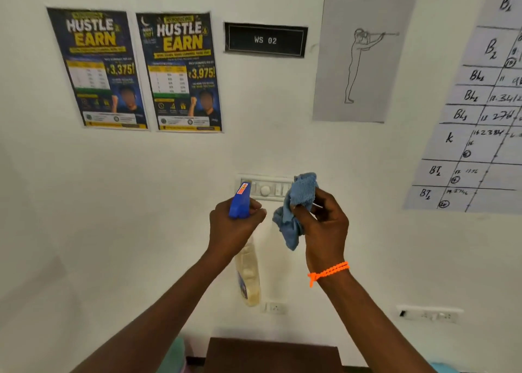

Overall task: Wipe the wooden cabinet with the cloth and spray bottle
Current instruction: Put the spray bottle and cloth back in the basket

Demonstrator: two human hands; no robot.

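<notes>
**A:** Up in front of the white wall, both hands are loaded. The left hand [236, 226] has its fingers [258, 207] wrapped tight round the neck of the spray bottle [248, 271], blue trigger head up, pale body hanging below the fist. The right hand [322, 226] pinches a bunched blue cloth [296, 209] between thumb and fingers, the rest of it drooping loose.

**B:** And the wooden cabinet [271, 354]?

**A:** Low and near, just its dark brown top showing at the bottom edge, well below the hands. Nothing touches it yet.

**B:** So the step looks like wetting the cloth?

**A:** That's my guess; the nozzle sits just left of the cloth. To do it well, I'd turn the nozzle squarely at the cloth, not the switch panel [265, 189] on the wall behind, spread the cloth flatter so more of it catches the mist, and give a short squeeze. Then bring both hands down to the cabinet top.
</notes>
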